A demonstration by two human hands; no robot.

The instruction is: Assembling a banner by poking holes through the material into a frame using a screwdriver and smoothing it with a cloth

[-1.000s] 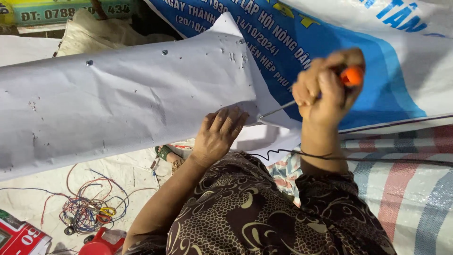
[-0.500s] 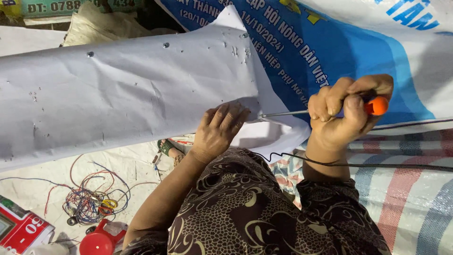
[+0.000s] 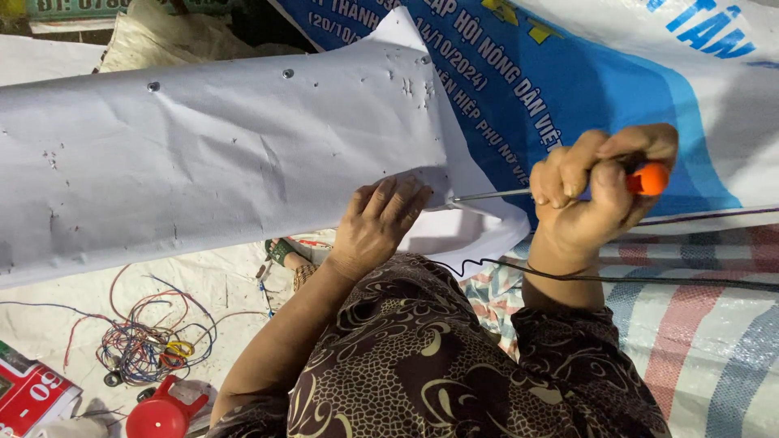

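Observation:
A large white sheet (image 3: 211, 162), dotted with small punched holes, stretches across the left and middle. My left hand (image 3: 377, 227) lies flat with fingers spread on its lower right edge. My right hand (image 3: 596, 195) is closed around an orange-handled tool (image 3: 649, 178). The tool's thin metal shaft (image 3: 487, 195) runs left, and its tip meets the sheet's edge beside my left fingertips. A black cord (image 3: 617, 279) runs across below my right wrist.
A blue and white printed banner (image 3: 600, 73) lies beyond the sheet at top right. A striped woven tarp (image 3: 714, 341) covers the lower right. A tangle of coloured wires (image 3: 146, 349), a red round object (image 3: 158, 415) and a red box (image 3: 32, 397) lie lower left.
My right hand has drawn the orange-handled tool away to the right and lower, so more of the shaft shows. My left hand has stayed on the sheet's edge.

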